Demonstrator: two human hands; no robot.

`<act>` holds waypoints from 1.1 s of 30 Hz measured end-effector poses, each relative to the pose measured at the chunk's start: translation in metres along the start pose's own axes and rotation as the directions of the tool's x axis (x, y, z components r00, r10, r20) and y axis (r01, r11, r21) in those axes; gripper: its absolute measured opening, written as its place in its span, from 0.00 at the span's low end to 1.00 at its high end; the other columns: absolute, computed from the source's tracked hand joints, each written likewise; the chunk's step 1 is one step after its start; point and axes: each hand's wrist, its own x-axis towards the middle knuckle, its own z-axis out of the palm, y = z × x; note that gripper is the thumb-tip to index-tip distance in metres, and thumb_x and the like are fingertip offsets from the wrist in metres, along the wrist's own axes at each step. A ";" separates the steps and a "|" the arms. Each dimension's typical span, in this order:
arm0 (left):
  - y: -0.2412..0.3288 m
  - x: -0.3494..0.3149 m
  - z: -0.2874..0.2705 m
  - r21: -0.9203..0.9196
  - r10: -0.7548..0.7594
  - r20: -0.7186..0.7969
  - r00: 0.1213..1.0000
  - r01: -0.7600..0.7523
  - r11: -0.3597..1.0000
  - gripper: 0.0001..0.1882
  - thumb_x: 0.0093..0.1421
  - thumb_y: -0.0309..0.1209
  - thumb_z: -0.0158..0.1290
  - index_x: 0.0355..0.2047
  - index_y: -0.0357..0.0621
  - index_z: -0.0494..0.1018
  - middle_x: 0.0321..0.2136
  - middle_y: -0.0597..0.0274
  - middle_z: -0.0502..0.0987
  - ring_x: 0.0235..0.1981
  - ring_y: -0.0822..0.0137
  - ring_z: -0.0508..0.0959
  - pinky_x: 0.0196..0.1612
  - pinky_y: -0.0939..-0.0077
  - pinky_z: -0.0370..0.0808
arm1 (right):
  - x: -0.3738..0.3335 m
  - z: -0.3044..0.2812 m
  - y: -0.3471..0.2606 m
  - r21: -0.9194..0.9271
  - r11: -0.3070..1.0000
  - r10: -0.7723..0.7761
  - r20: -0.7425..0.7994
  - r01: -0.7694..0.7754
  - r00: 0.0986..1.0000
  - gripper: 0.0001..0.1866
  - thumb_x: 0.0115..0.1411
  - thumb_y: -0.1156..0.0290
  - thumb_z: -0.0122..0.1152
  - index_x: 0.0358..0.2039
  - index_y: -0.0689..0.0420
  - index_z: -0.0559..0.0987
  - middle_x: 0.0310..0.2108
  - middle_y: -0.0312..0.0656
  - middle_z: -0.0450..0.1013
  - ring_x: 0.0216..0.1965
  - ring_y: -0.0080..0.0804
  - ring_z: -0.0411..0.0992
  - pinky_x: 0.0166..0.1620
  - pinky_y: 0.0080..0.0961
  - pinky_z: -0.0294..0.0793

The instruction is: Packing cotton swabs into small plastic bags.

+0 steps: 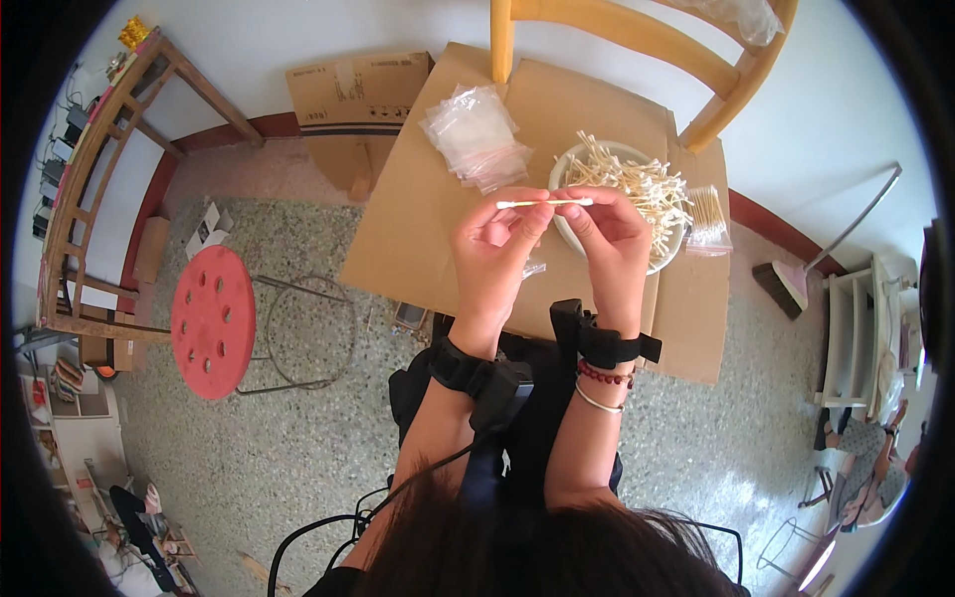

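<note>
Between my two hands a cotton swab lies level, its white tips pointing left and right. My left hand pinches it between thumb and fingers on the left part of the stick. My right hand pinches it near the right tip. Just behind and right of my right hand stands a white bowl heaped with loose cotton swabs. Beyond my left hand lies a stack of clear plastic zip bags. A filled bag of swabs rests right of the bowl.
Flattened cardboard covers the work surface, against a wooden chair back. A red round stool stands to the left, a cardboard box behind it. At right are a broom, a white shelf and a seated person.
</note>
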 end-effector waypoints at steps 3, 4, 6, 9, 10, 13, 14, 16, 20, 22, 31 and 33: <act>0.000 0.000 -0.001 0.009 -0.018 0.021 1.000 0.017 1.000 0.09 0.59 0.29 0.56 0.39 0.40 0.74 0.30 0.65 0.76 0.28 0.76 0.71 0.30 0.82 0.67 | -0.002 -0.002 0.001 -0.008 1.000 -0.013 -0.023 0.013 1.000 0.10 0.55 0.80 0.62 0.39 0.64 0.76 0.36 0.41 0.77 0.37 0.23 0.75 0.43 0.20 0.73; -0.001 0.000 -0.002 -0.008 -0.031 0.024 0.999 0.032 0.999 0.09 0.60 0.31 0.56 0.39 0.40 0.74 0.30 0.65 0.76 0.28 0.76 0.71 0.31 0.82 0.67 | -0.001 -0.003 0.001 -0.011 1.000 -0.010 -0.027 0.009 1.000 0.10 0.55 0.80 0.62 0.39 0.64 0.76 0.36 0.41 0.77 0.37 0.23 0.75 0.43 0.20 0.73; 0.000 0.003 -0.003 -0.065 -0.037 -0.005 0.999 0.037 0.997 0.09 0.59 0.30 0.56 0.38 0.40 0.75 0.29 0.65 0.75 0.27 0.77 0.70 0.30 0.82 0.66 | 0.000 -0.003 0.001 0.099 0.994 -0.045 -0.067 0.052 0.997 0.09 0.57 0.80 0.60 0.39 0.64 0.77 0.35 0.41 0.77 0.36 0.22 0.74 0.43 0.19 0.73; 0.001 0.003 -0.009 -0.076 -0.048 0.001 0.999 0.048 0.996 0.10 0.60 0.31 0.56 0.40 0.40 0.74 0.30 0.65 0.76 0.28 0.76 0.70 0.31 0.81 0.66 | 0.000 -0.002 -0.001 0.114 0.991 -0.063 -0.071 0.071 0.995 0.08 0.58 0.78 0.59 0.39 0.64 0.76 0.35 0.40 0.77 0.37 0.23 0.75 0.43 0.18 0.73; 0.001 0.003 -0.011 -0.038 -0.056 0.041 0.998 0.058 0.998 0.11 0.61 0.32 0.54 0.41 0.41 0.73 0.33 0.64 0.76 0.31 0.75 0.71 0.34 0.80 0.67 | 0.000 -0.001 -0.002 0.113 0.991 -0.061 -0.073 0.069 0.996 0.08 0.58 0.78 0.59 0.39 0.64 0.76 0.35 0.40 0.77 0.37 0.23 0.75 0.43 0.18 0.73; 0.001 0.002 -0.011 -0.032 -0.062 0.102 0.993 0.066 0.997 0.11 0.61 0.32 0.54 0.42 0.41 0.73 0.34 0.63 0.76 0.31 0.75 0.71 0.34 0.80 0.67 | 0.000 0.001 -0.004 0.073 0.996 -0.041 -0.035 0.043 0.999 0.08 0.59 0.77 0.59 0.39 0.64 0.76 0.34 0.40 0.76 0.37 0.24 0.75 0.42 0.19 0.73; 0.001 0.002 -0.011 -0.032 -0.064 0.102 0.993 0.068 0.997 0.11 0.61 0.32 0.54 0.42 0.41 0.73 0.34 0.63 0.76 0.31 0.75 0.71 0.34 0.80 0.67 | 0.000 0.000 -0.004 0.051 0.998 -0.024 -0.020 0.025 1.000 0.08 0.59 0.77 0.59 0.39 0.65 0.76 0.34 0.41 0.77 0.37 0.25 0.75 0.41 0.20 0.74; 0.001 0.002 -0.011 -0.016 -0.092 0.070 0.993 0.093 0.996 0.12 0.61 0.33 0.55 0.42 0.41 0.73 0.34 0.62 0.77 0.31 0.75 0.71 0.33 0.81 0.67 | -0.001 0.000 -0.002 0.029 1.000 -0.004 -0.007 0.004 1.000 0.09 0.59 0.77 0.59 0.40 0.65 0.76 0.34 0.41 0.77 0.37 0.26 0.75 0.41 0.21 0.75; 0.001 0.005 -0.015 0.014 -0.132 0.057 0.990 0.132 0.991 0.11 0.60 0.33 0.55 0.41 0.40 0.74 0.33 0.62 0.77 0.30 0.75 0.71 0.32 0.81 0.67 | 0.001 0.000 -0.001 0.006 1.000 -0.013 -0.029 0.013 1.000 0.07 0.60 0.76 0.58 0.37 0.65 0.76 0.35 0.44 0.77 0.36 0.28 0.76 0.40 0.22 0.75; 0.004 0.007 -0.017 0.121 -0.200 0.072 0.977 0.191 0.974 0.11 0.60 0.32 0.56 0.40 0.38 0.74 0.33 0.63 0.77 0.28 0.75 0.71 0.31 0.82 0.67 | 0.003 0.001 -0.003 0.009 1.000 -0.022 -0.031 0.022 0.999 0.07 0.60 0.75 0.58 0.36 0.65 0.76 0.35 0.45 0.77 0.36 0.29 0.77 0.39 0.22 0.76; -0.031 -0.016 -0.046 0.952 -0.314 0.095 0.945 0.007 0.307 0.14 0.42 0.33 0.66 0.25 0.41 0.75 0.24 0.59 0.75 0.26 0.63 0.74 0.32 0.71 0.71 | 0.008 -0.007 0.000 0.045 0.998 -0.019 -0.428 0.043 0.904 0.07 0.62 0.71 0.56 0.34 0.63 0.74 0.33 0.46 0.77 0.30 0.27 0.77 0.34 0.19 0.77; -0.035 -0.019 -0.050 0.976 -0.263 0.111 0.958 -0.055 0.208 0.12 0.42 0.31 0.65 0.25 0.41 0.74 0.24 0.57 0.74 0.27 0.60 0.75 0.32 0.70 0.71 | 0.007 -0.008 0.000 0.030 1.000 0.005 -0.429 0.008 0.903 0.07 0.62 0.71 0.57 0.33 0.62 0.74 0.31 0.44 0.77 0.29 0.26 0.77 0.33 0.18 0.76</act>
